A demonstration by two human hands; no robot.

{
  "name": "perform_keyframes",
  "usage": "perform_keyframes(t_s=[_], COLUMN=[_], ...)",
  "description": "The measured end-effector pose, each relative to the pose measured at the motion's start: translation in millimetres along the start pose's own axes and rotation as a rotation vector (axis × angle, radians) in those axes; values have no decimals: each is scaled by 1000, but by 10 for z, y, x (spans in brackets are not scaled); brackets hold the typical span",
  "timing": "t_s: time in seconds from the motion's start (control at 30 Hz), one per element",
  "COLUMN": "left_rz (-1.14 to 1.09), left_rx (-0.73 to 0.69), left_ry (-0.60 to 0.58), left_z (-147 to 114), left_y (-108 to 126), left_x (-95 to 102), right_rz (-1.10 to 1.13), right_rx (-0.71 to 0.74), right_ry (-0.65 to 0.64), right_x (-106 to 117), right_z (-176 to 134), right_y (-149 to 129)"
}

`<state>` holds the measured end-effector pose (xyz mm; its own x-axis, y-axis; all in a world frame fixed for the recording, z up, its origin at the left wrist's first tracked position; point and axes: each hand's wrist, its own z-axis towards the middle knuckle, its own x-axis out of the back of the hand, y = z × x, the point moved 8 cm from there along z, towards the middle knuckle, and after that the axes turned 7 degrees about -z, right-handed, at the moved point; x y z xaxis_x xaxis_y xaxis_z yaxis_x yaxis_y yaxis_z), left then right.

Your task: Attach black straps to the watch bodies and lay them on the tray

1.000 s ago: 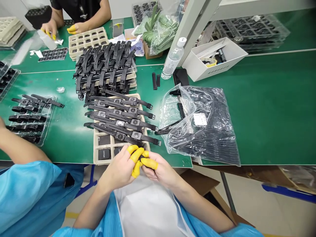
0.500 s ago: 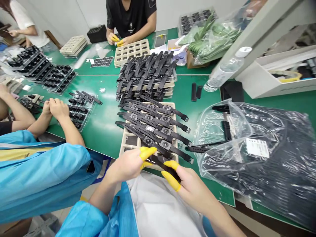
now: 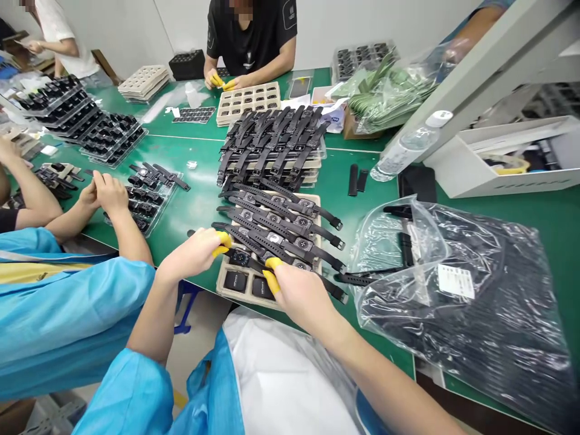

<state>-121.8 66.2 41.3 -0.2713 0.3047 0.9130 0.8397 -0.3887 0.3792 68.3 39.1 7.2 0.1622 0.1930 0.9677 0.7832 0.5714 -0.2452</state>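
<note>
Above the counter (image 3: 199,194), the left hand (image 3: 196,251) and right hand (image 3: 299,293) pinch opposite straps of a black watch (image 3: 239,257), its body at the tray (image 3: 249,285). Placing seems in hand; the next move calls for seating it level.

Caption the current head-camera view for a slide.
Yellow-tipped hands hold a black-strapped watch at a beige tray of similar watches on a green table, a clear plastic bag lying nearby.

No wording can be read with certainty. Blurred white lettering stands on two square black watch faces (image 3: 235,281) in the front compartments of the cream tray (image 3: 225,294); the plastic bag's white label (image 3: 455,281) and the white box (image 3: 471,178) bear illegible print.
</note>
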Motion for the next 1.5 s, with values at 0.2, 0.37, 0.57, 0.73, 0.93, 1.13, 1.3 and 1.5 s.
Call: perform_keyframes(t_s=[0.2, 0.37, 0.57, 0.73, 0.93, 1.13, 1.3, 1.5], left_rz=[53, 21, -42, 251, 404, 403, 251, -572], left_rx=[-4, -57, -340, -217, -123, -137, -267, -152], left_ry=[107, 375, 259, 126, -22, 39, 114, 203], left_z=[100, -48, 26, 200, 344, 398, 335, 121], left_y=[-245, 17, 1144, 1601, 1724, 1714, 1584, 1194], left_x=[-159, -97, -575, -978, -1006, -946, -871, -757], right_rz=[7, 257, 38, -258, -286, -212, 325, 1080], right_rx=[-39, -242, -626, -795, -890, -892, -847, -648], right_ry=[20, 300, 126, -102, -65, 23, 402, 1010], right_x=[34, 171, 101, 29, -93, -181, -122, 383], right_z=[-7, -309, -677, -951, -988, -994, -1040, -1287], right_y=[65, 927, 2139, 2410, 2462, 2540, 2593, 2057])
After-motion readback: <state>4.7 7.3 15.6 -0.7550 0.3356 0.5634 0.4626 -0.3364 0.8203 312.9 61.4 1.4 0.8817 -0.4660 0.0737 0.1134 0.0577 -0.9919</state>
